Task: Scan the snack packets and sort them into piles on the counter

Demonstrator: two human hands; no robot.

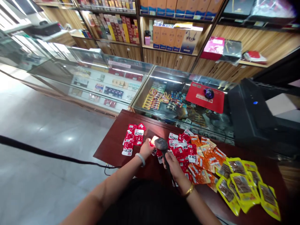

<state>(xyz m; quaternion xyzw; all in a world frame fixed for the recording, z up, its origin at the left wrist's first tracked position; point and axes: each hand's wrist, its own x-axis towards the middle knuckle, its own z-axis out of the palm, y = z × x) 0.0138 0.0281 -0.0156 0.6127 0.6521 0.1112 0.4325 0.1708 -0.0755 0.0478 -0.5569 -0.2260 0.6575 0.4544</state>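
Note:
My right hand is wrapped round the handle of a black barcode scanner, its head tilted over my left hand. Light from the scanner falls on a small red snack packet pinched in my left fingers; the scanner head partly hides it. Left of my hands, a small group of red and white snack packets lies on the dark red table. On the other side, a larger pile of red packets spreads beside my right hand, bordering orange packets.
Yellow snack bags lie at the table's right end. Behind the table stands a glass display counter bearing a red mouse pad with a mouse. A black monitor rises at right. A black cable crosses at left.

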